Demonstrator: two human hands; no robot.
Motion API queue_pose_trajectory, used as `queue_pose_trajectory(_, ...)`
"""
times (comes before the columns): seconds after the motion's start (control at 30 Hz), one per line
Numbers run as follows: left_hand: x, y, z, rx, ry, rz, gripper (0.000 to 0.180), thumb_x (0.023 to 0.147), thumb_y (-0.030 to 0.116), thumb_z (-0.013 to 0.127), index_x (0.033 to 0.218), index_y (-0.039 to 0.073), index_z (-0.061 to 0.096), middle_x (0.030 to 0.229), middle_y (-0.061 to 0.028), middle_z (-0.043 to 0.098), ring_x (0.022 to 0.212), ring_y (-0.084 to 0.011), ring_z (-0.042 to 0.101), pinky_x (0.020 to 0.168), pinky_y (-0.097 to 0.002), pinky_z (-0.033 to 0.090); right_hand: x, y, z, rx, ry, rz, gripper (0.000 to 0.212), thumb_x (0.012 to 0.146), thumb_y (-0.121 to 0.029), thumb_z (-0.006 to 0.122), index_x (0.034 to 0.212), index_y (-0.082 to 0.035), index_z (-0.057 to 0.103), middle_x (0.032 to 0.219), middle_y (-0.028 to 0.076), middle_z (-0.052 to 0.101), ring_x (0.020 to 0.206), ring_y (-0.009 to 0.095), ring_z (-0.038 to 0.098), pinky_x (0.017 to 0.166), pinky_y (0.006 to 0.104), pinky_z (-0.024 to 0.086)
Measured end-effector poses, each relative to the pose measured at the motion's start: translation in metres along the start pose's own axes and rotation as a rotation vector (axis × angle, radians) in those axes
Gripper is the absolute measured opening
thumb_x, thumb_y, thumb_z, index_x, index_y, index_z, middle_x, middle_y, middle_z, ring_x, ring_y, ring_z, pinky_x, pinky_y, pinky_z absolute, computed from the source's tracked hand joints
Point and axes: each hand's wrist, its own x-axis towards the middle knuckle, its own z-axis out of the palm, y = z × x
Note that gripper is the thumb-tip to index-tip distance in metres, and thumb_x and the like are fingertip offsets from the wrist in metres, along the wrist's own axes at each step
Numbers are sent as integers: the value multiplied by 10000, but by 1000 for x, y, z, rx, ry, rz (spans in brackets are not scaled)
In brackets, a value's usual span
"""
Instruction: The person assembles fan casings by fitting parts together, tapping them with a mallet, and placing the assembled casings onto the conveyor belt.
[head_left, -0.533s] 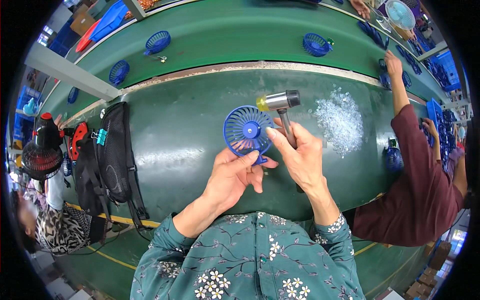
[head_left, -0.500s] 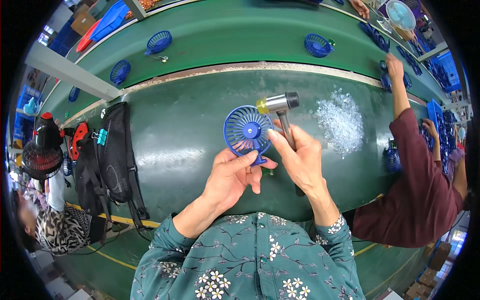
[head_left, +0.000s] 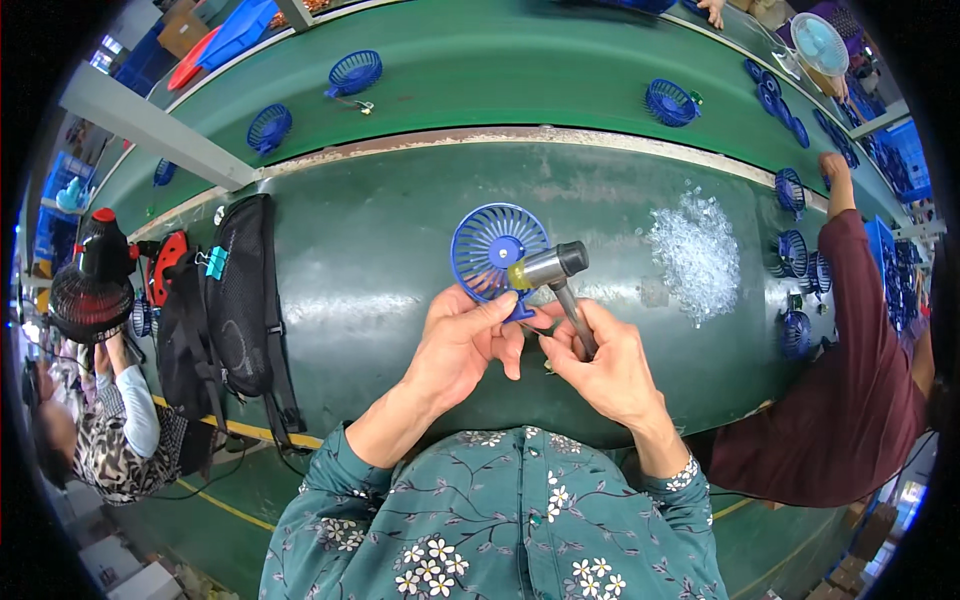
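Observation:
My left hand (head_left: 452, 345) pinches the lower rim of a round blue fan housing (head_left: 504, 249), its slatted inside facing me with a small pin at the hub. Closed around the handle of a small two-faced mallet (head_left: 550, 266) is my right hand (head_left: 608, 372). The mallet's yellow face lies over the housing's lower right, near the hub; whether it touches cannot be told. Its other face is black. Below the housing, a thin wire and a small green piece show between my hands, partly hidden.
A heap of small clear pieces (head_left: 697, 260) lies right of my hands. A black bag (head_left: 240, 300) and a black-and-red desk fan (head_left: 92, 290) stand left. Blue housings ride the green conveyor belt (head_left: 520, 90) beyond the table. A co-worker's maroon sleeve (head_left: 850, 290) reaches in at right.
The mallet head has come down from the housing's upper right onto its lower right. My right hand has lowered and its thumb has left the housing. Belt housings have shifted right.

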Motion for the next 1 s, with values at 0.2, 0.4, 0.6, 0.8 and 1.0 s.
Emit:
queue_pose_trajectory(0.2, -2, 2, 0, 114, -20, 44, 274, 970, 160, 563, 1184, -2, 506, 962, -203, 678, 568, -155, 621, 458, -287, 547, 2, -4, -11, -139, 42, -161, 201, 812, -30, 681, 1005, 16, 648, 628, -29, 517, 540, 31, 415, 484, 240, 356)
queue_pose_trajectory(0.4, -5, 0, -5, 130, 0, -21, 331, 959, 156, 574, 1233, -23, 523, 950, -219, 685, 552, -156, 606, 452, -276, 536, 4, -9, -17, -184, -11, -119, 165, 824, -66, 665, 957, 24, 626, 668, 112, 587, 578, 199, 565, 555, 348, 455)
queue_pose_trajectory(0.6, -3, -7, -11, 70, 9, -42, 285, 944, 117, 579, 1184, -27, 525, 931, -183, 665, 594, -168, 617, 457, -293, 541, 1, -6, -8, -222, 34, -229, 173, 821, -71, 715, 962, 17, 668, 685, 83, 609, 535, 110, 472, 498, 283, 390)
queue_pose_trajectory(0.8, -3, -13, -12, -163, -5, -154, 233, 936, 198, 621, 1020, -13, 567, 829, -113, 636, 626, -181, 659, 479, -322, 567, 2, -1, 10, -523, 44, -529, 261, 800, -19, 679, 1053, -15, 614, 1003, 130, 610, 676, 354, 641, 566, 426, 531)
queue_pose_trajectory(1.0, -7, -6, -13, -79, -3, -303, 297, 961, 255, 596, 1075, -14, 542, 844, -123, 653, 623, -209, 673, 477, -331, 568, 12, 10, 13, -472, 91, -635, 202, 781, 4, 690, 970, -17, 621, 918, 126, 602, 665, 308, 635, 549, 393, 518)
